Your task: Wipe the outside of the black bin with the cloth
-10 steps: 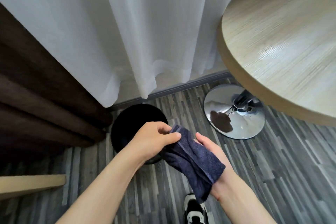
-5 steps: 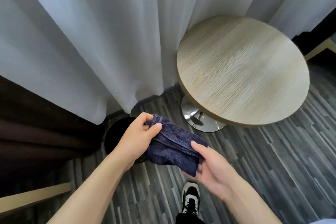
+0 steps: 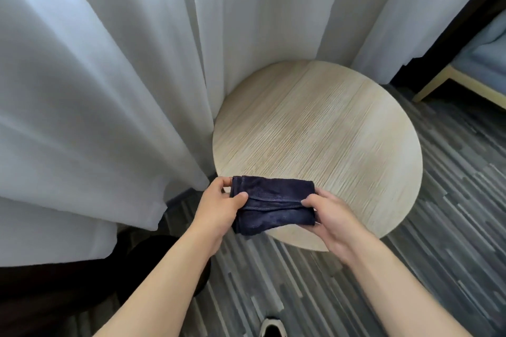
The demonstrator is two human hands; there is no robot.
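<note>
Gripping the folded cloth (image 3: 273, 204) at either end, both hands were held out over the near edge of the table (image 3: 323, 139). The left hand (image 3: 219, 206) was curled round the left end, thumb laid on top and fingers tucked behind. The right hand (image 3: 330, 217) was closed on the right end, thumb pressed on the upper fold and palm cupped beneath. Both forearms were stretched forward from the bottom of the view. The bin (image 3: 153, 257) was seen low on the floor (image 3: 410, 268), partly hidden under the left forearm, well apart from the cloth. White curtains (image 3: 109, 76) were hung behind the table, and a shoe (image 3: 272, 327) was visible at the lower edge.
</note>
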